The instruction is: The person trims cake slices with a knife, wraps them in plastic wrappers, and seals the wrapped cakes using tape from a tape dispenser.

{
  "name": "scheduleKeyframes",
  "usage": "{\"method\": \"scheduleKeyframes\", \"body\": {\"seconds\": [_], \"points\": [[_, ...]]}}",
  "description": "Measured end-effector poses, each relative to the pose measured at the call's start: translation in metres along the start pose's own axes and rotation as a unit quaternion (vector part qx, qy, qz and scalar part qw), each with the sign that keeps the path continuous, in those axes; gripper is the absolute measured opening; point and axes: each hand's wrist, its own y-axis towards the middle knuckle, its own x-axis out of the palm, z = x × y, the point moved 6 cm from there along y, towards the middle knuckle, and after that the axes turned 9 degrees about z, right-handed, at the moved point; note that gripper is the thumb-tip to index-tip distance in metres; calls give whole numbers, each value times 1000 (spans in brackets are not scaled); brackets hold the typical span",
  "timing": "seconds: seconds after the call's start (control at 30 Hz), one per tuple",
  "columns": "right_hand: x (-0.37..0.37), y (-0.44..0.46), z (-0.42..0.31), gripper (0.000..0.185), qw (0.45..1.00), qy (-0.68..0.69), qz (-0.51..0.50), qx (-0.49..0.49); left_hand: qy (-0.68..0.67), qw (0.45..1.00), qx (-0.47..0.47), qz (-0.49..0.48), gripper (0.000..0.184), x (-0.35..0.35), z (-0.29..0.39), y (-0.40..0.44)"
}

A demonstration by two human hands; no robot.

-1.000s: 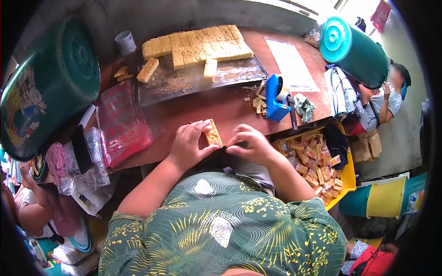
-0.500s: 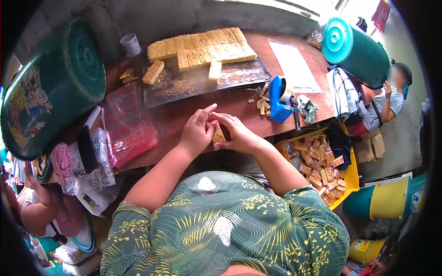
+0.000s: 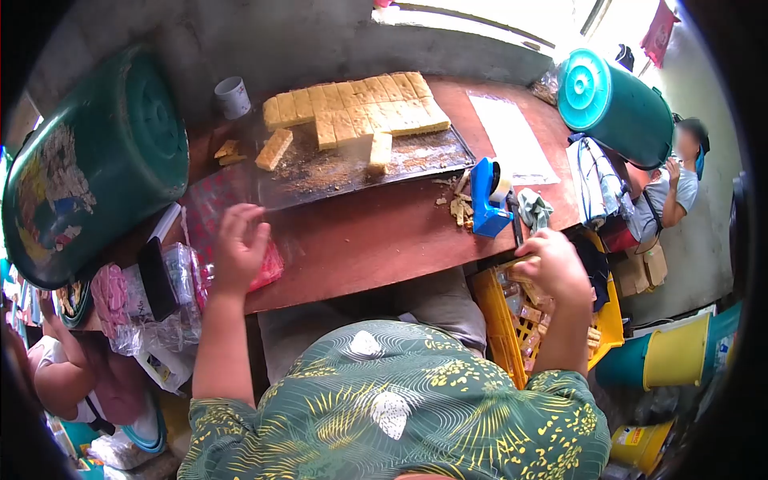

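My left hand [image 3: 240,250] is raised over the red printed plastic wrappers [image 3: 268,268] at the table's left front, fingers loosely stretched and nothing in them. At the right, my right hand [image 3: 556,266] is above the yellow crate [image 3: 490,318], fingers curled down around what looks like a wrapped cake slice, mostly hidden by the hand. Several wrapped cake slices [image 3: 531,314] lie in the crate. Behind, a dark baking tray [image 3: 320,180] bears a block of cut yellow cake [image 3: 360,108], with two loose slices [image 3: 274,150] standing apart from it.
A blue tape dispenser [image 3: 490,200] stands at the table's right front, beside a grey cloth [image 3: 534,210] and cake scraps [image 3: 460,210]. Large green tubs [image 3: 152,120] flank the table. A white mug [image 3: 232,98] is by the wall. Other people sit at far left and right.
My hands, which were together around a cake slice at the table's front edge, have parted. The left moved left to the wrappers; the right moved right over the crate.
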Motion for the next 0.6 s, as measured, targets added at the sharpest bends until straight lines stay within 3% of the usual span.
{"method": "scheduleKeyframes", "body": {"seconds": [0.07, 0.17, 0.27, 0.3, 0.37, 0.43, 0.53, 0.6], "points": [[-25, 4, 4, 28, 991, -57, 112, -38, 112, 993, -6, 21, 27, -23, -34, -1], [-30, 30, -40, 34, 984, 21, 155, -82, 172, 980, -98, -34, 28, -19, -93, -23], [0, 70, -96, 37, 978, 116, 97, -142, 102, 970, -204, -78, 30, -17, -105, -28], [14, 85, -114, 38, 976, 147, 71, -146, 114, 976, -177, -58, 30, -18, -108, -29], [39, 121, -145, 46, 975, 163, 51, -145, 100, 978, -175, -50, 29, -16, -110, -31], [69, 164, -163, 64, 975, 142, 104, -132, 84, 983, -158, -49, 30, -19, -85, -28], [87, 200, -189, 74, 984, 84, 147, -48, 156, 981, -100, -52, 32, -19, -93, -30], [105, 216, -186, 78, 995, 62, 83, 0, 110, 981, -158, -32, 32, -19, -107, -33]]}}
